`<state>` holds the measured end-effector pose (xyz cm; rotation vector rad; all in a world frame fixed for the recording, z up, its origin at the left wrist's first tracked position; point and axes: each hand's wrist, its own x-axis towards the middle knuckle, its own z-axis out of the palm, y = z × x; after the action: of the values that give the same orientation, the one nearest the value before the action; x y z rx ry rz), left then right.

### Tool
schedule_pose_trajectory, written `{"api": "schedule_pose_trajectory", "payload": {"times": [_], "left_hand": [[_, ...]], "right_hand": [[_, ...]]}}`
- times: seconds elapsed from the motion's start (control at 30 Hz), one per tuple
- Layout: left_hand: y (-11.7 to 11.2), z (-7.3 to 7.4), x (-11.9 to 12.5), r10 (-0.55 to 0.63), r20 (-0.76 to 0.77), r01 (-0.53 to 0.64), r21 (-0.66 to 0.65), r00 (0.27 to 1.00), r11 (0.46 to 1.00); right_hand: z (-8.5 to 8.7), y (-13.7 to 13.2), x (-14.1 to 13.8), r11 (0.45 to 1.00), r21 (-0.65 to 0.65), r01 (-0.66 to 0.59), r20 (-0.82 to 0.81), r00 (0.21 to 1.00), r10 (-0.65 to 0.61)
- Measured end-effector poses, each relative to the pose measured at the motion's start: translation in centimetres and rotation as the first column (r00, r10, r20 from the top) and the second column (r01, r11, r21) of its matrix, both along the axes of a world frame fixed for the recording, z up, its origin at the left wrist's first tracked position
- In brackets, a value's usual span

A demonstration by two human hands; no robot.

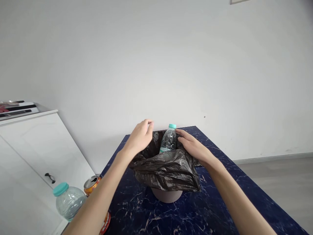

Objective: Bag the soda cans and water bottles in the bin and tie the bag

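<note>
A black plastic bag lines a round bin, its edge folded loosely over the outside. A clear plastic bottle with a teal cap stands slightly tilted in the bag's mouth, its lower part hidden. Over the left side of the opening is my left hand, fingers curled and thumb near the index finger; nothing shows in them. My right hand is at the right rim, with bag film between thumb and fingers. Its fingertips are beside the bottle's neck; whether they touch it I cannot tell.
The bin stands on a dark blue marble-patterned table. At the left edge are another teal-capped bottle, an opened orange can and a red can partly behind my forearm. A white cabinet stands left; a wall rises behind.
</note>
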<state>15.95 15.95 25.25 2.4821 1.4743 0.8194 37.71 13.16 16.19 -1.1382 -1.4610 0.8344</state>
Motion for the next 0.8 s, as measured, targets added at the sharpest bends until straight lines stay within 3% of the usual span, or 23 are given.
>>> {"api": "schedule_pose_trajectory", "payload": {"times": [0.13,0.23,0.43,0.57,0.67,0.8], "left_hand": [[1.8,-1.1,-4.0,0.033,-0.055,-0.039,-0.1,0.998,0.994],[1.3,-1.8,-5.6,0.042,-0.045,-0.047,-0.112,0.998,0.993],[-2.6,-1.1,-5.0,-0.034,-0.037,0.035,0.031,0.999,0.999],[-4.0,-0.9,-4.7,-0.137,-0.076,0.14,0.027,0.988,0.99],[-5.0,-1.4,-4.9,-0.203,-0.062,0.206,0.035,0.977,0.978],[-6.5,-2.9,-4.8,-0.359,-0.144,0.378,0.138,0.922,0.916]], "right_hand": [[0.3,-0.3,-0.3,0.999,-0.026,0.028,-0.062,0.998,-0.03],[0.7,-0.6,-0.4,0.998,-0.034,0.047,-0.086,0.995,-0.05],[0.6,-0.8,0.4,0.995,0.054,0.087,-0.101,0.992,-0.082],[0.4,-0.8,0.7,0.994,0.073,0.08,-0.059,0.995,-0.076],[0.5,-0.9,0.7,0.995,0.079,0.066,-0.052,0.997,-0.062],[0.6,-0.9,0.5,0.994,0.088,0.066,-0.047,0.997,-0.062]]}}
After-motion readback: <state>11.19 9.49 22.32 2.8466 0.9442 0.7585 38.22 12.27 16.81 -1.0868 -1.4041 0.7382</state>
